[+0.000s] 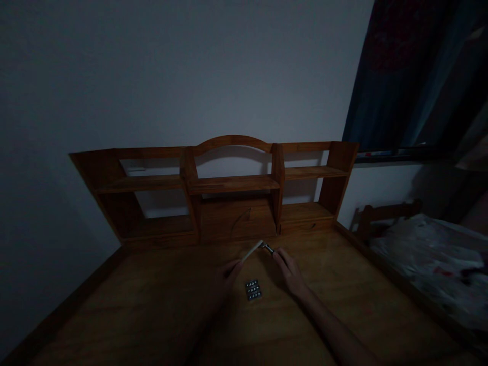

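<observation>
My left hand (231,270) is closed on the lower end of a pale, narrow strip (251,250), which slants up to the right. My right hand (288,269) grips a short tool with a shiny metal handle (269,248). The small head of that tool meets or nearly meets the strip's upper end; dim light hides whether they touch. Its exact kind I cannot make out. Below and between my hands, a small dark rectangular pack (253,290) with rows of shiny spots lies flat on the wooden desk (160,300).
A wooden shelf unit (234,185) stands along the back of the desk against the wall. A raised wooden edge (385,269) runs down the right side. Beyond it are a chair back (389,212) and a heap of clear plastic bags (427,249). The room is dim.
</observation>
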Demonstrator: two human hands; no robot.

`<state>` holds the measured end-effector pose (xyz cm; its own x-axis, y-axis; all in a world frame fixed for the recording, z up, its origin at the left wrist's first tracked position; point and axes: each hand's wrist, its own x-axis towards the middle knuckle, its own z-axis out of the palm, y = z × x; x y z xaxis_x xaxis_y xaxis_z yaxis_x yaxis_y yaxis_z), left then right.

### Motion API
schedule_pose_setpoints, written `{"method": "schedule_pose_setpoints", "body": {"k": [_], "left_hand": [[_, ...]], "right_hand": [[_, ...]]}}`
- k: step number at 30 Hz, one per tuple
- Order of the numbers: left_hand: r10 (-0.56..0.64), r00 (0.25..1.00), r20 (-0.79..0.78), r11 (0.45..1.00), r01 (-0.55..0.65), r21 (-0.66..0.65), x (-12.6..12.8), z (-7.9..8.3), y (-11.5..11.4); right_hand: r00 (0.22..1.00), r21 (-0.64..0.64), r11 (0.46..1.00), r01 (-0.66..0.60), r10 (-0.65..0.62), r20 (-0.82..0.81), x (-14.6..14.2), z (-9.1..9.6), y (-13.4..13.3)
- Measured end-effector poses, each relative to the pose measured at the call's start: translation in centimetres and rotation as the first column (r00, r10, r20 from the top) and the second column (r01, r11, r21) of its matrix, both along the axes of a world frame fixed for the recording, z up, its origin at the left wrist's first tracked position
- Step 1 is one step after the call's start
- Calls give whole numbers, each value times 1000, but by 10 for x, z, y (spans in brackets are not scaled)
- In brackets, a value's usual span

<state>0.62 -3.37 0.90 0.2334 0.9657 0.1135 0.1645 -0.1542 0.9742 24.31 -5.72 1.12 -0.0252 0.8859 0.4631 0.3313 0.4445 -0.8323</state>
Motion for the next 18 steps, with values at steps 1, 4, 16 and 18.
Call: {"method": "schedule_pose_setpoints", "body": {"k": [1, 4, 16, 18], "left_hand": [[16, 1000, -7, 1000, -16, 7, 0, -2, 1], [34, 999, -15, 998, -33, 45, 1, -10, 3], [85, 996, 14, 995, -85, 42, 0, -14, 6], [91, 996, -12, 994, -90, 66, 0, -18, 7]], "right_hand": [[1000, -6, 1000, -2, 2, -21, 0, 0, 0], [994, -38, 999, -26, 22, -105, -1, -1, 2], [765, -281, 885, -372, 121, -633, -10, -21, 22], [705, -322, 833, -450, 109, -701, -8, -23, 26]]}}
